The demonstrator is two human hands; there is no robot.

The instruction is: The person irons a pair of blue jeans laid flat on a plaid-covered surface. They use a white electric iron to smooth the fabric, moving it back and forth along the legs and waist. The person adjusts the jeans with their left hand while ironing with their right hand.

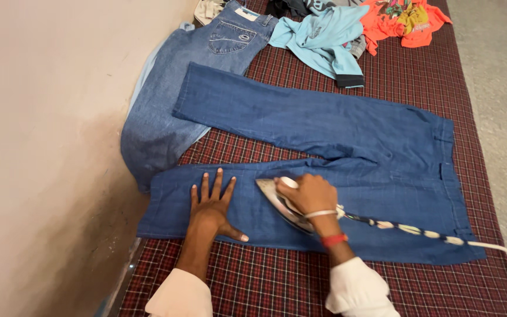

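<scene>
Iron on blue trousers, lower centre of frame.
Right hand (312,194) grips iron (280,202), tip pointing left along the trouser leg (347,199); left hand (211,202) lies flat, open, just beyond the tip.

L hand (211,202) flat, fingers spread, palm down; R hand (312,195) fisted, wrist bent.
</scene>
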